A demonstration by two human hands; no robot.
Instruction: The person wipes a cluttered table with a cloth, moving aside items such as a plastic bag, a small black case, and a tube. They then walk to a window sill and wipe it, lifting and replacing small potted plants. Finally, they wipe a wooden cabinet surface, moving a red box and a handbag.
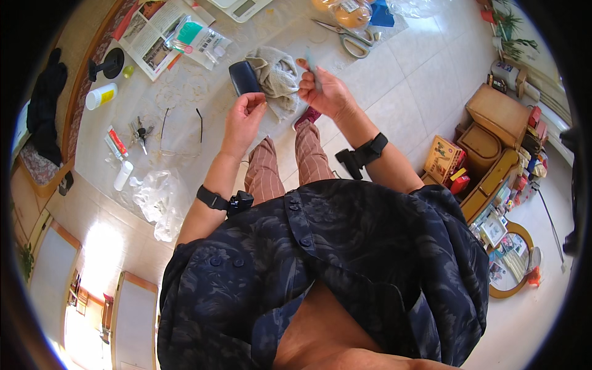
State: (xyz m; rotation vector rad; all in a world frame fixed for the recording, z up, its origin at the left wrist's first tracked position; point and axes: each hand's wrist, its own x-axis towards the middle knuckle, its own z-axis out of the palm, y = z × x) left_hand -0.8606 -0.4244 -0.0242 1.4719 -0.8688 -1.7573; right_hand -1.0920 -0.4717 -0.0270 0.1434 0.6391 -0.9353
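Note:
In my right hand (326, 90) is a thin, pale blue-green piece (312, 69), perhaps a cloth, pinched between thumb and fingers. My left hand (245, 118) has its fingers curled at the lower end of a dark blue glasses case (244, 78). Whether it grips anything there is hidden. A crumpled grey towel (275, 76) lies beside the case, near the table edge. To the left of my left hand, eyeglasses (201, 125) with thin dark temples rest on the clear table cover (185, 95).
Left on the table are keys (141, 134), a tube (116, 142), white bottles (101, 96) and a plastic bag (159, 199). Farther back lie a newspaper (155, 27), a swab packet (196, 40), a scale (238, 8) and scissors (349, 39). Wooden furniture (497, 108) stands at right.

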